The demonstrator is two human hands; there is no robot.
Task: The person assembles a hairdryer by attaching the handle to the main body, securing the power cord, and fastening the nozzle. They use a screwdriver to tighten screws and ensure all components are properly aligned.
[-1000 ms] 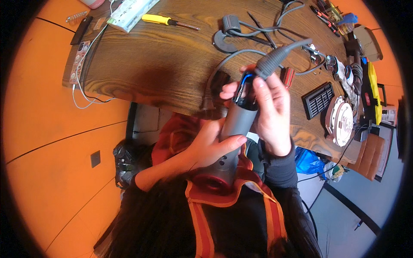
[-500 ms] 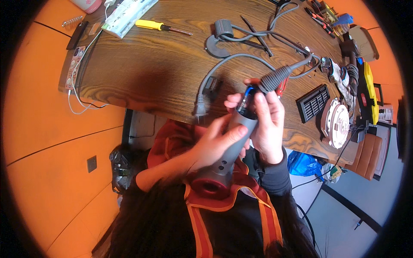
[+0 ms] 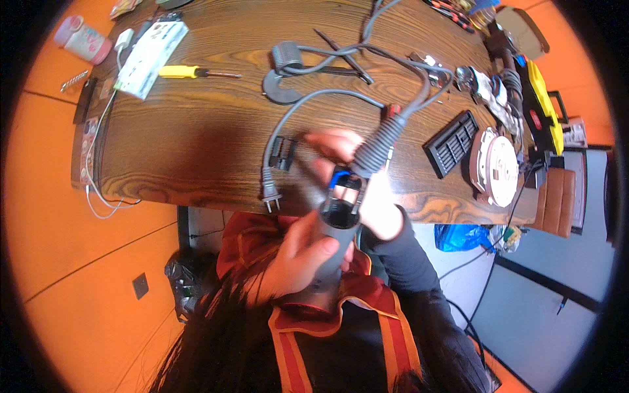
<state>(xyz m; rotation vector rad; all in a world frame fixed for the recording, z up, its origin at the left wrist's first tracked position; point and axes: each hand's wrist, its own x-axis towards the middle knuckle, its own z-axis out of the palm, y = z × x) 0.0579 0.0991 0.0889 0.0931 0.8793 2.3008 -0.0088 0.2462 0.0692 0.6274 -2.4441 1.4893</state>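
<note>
My left hand (image 3: 298, 262) is wrapped round a dark grey tubular housing (image 3: 325, 272), whose open upper end faces me. A reddish ring shows at its lower end. Just above the opening, an inner frame (image 3: 339, 194) with a blue part is partly drawn out of the tube. It joins a ribbed grey cord sleeve (image 3: 380, 145). My right hand (image 3: 379, 200) is closed round the sleeve's base from behind, its fingers reaching left and partly hidden. From the sleeve a grey power cord (image 3: 295, 111) loops over the table to a two-pin plug (image 3: 270, 196).
Left of my hands lies a small black part (image 3: 283, 153). A yellow-handled screwdriver (image 3: 183, 71) and a printed box (image 3: 152, 59) lie farther left. At right are a black slotted grille (image 3: 452, 144), a round white device (image 3: 496, 167) and a yellow-black case (image 3: 545, 108) on the wooden table (image 3: 209, 118).
The view has shifted, with table things now lower and farther left. My hands and the tube have moved left and down in the picture. The tube's open end now tips toward me.
</note>
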